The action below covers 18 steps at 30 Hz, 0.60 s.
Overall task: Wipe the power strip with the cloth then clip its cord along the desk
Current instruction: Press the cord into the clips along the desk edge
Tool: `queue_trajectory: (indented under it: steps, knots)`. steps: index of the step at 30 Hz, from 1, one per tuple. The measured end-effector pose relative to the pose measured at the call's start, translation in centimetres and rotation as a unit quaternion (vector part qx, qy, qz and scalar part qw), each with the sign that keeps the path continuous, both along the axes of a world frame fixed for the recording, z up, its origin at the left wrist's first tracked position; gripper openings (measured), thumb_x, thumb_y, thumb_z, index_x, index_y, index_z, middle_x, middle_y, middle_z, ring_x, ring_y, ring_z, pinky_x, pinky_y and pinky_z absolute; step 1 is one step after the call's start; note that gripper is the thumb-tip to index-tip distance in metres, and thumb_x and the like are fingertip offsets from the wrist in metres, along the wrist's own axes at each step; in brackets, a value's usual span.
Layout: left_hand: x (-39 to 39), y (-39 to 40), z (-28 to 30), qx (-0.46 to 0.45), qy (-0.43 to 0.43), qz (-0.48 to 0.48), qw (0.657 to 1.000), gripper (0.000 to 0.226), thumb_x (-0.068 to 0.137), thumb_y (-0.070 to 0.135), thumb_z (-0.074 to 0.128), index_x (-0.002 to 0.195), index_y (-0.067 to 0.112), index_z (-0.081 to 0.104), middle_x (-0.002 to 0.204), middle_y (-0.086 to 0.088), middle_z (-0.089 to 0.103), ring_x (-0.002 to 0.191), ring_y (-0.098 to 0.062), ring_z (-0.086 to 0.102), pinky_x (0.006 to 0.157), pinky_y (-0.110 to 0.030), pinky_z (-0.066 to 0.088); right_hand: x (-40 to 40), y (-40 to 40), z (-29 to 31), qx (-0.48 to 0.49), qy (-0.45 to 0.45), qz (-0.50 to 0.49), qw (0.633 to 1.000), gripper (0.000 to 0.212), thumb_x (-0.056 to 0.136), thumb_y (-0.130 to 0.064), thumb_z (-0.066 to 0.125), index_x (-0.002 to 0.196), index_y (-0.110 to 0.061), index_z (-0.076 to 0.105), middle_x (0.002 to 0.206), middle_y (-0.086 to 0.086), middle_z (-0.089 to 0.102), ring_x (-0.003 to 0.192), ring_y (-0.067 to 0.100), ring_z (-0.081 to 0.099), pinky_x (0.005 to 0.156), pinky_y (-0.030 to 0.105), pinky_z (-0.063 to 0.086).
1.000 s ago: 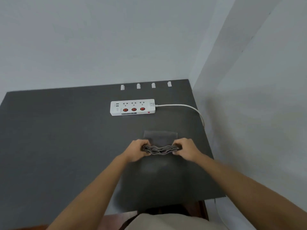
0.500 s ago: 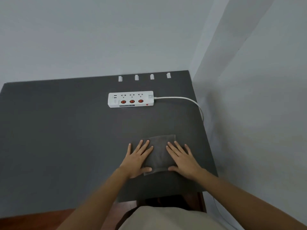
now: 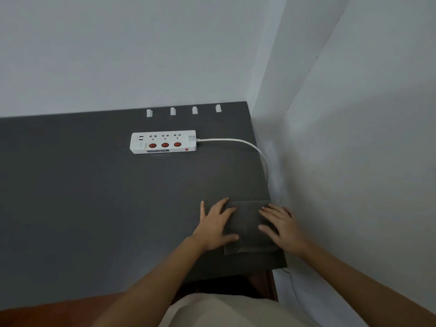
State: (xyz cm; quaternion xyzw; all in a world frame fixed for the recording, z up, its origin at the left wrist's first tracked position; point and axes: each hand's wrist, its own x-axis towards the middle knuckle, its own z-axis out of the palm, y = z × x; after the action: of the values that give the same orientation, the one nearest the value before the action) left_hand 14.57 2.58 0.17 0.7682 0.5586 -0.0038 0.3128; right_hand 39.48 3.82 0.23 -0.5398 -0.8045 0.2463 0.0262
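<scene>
A white power strip point(image 3: 163, 142) with three red switches lies flat toward the back of the dark grey desk point(image 3: 70, 197). Its white cord point(image 3: 238, 141) leaves the right end, curves right and drops over the desk's right edge. A folded grey cloth point(image 3: 246, 226) lies flat near the front right corner. My left hand point(image 3: 215, 226) presses flat on the cloth's left side, fingers spread. My right hand point(image 3: 282, 226) lies flat on its right side, fingers apart. Neither hand grips anything.
Several small white cord clips point(image 3: 173, 111) stand in a row along the desk's back edge, behind the strip. Pale walls close the desk in at the back and right. Below the front edge I see reddish floor and my beige clothing.
A second ago both hands pinched the bunched cloth; they then laid it down and flattened it. Since half a second ago the view has shifted left; the hands stay flat on the cloth.
</scene>
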Motion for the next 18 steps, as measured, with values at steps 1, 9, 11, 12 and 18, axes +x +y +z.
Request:
queue_trajectory:
  steps: [1,9,11,12,18]
  knots:
    - [-0.5,1.0,0.8,0.017,-0.053,0.066,0.996,0.071,0.084,0.046,0.064,0.145,0.024,0.036,0.157,-0.007,0.022,0.147,-0.021,0.018,0.115,-0.061,-0.006,-0.2,1.4,0.5,0.044,0.032,-0.022,0.998,0.06,0.089,-0.06,0.037,0.122,-0.016,0.06,0.129,0.003,0.062,0.125,0.024,0.05,0.106,0.041,0.031]
    - [-6.3,10.2,4.8,0.083,-0.141,0.341,0.926,0.044,0.093,0.044,0.054,0.067,0.011,0.065,0.066,-0.007,0.071,0.066,-0.024,0.067,0.072,-0.039,0.055,-4.0,13.1,3.2,0.084,0.07,-0.164,0.98,0.038,0.089,-0.033,0.058,0.064,-0.005,0.06,0.059,0.017,0.064,0.059,0.034,0.061,0.058,0.035,0.045]
    - [-6.6,12.3,4.5,0.088,-0.087,0.301,0.946,0.034,0.097,0.037,0.05,0.085,0.01,0.068,0.086,-0.01,0.073,0.083,-0.028,0.067,0.084,-0.041,0.053,-5.3,15.5,2.7,0.059,0.048,-0.151,0.986,0.032,0.094,-0.026,0.05,0.082,-0.001,0.065,0.079,0.025,0.069,0.076,0.041,0.063,0.069,0.042,0.048]
    - [-6.6,13.4,4.2,0.088,-0.062,0.272,0.956,0.025,0.096,0.031,0.051,0.102,0.012,0.066,0.104,-0.012,0.069,0.099,-0.03,0.064,0.094,-0.043,0.048,-5.9,16.5,2.5,0.046,0.041,-0.143,0.988,0.027,0.095,-0.022,0.049,0.096,-0.001,0.065,0.093,0.027,0.068,0.088,0.042,0.062,0.078,0.043,0.048]
    - [-4.8,19.3,1.6,0.094,0.017,0.063,0.993,0.069,0.089,0.007,0.052,0.15,0.011,0.021,0.16,-0.014,0.018,0.148,-0.03,0.012,0.12,-0.053,0.013,-8.3,21.1,-0.4,0.012,-0.07,-0.142,0.987,0.04,0.098,-0.025,0.043,0.137,-0.015,0.041,0.14,0.025,0.043,0.13,0.042,0.038,0.108,0.052,0.034]
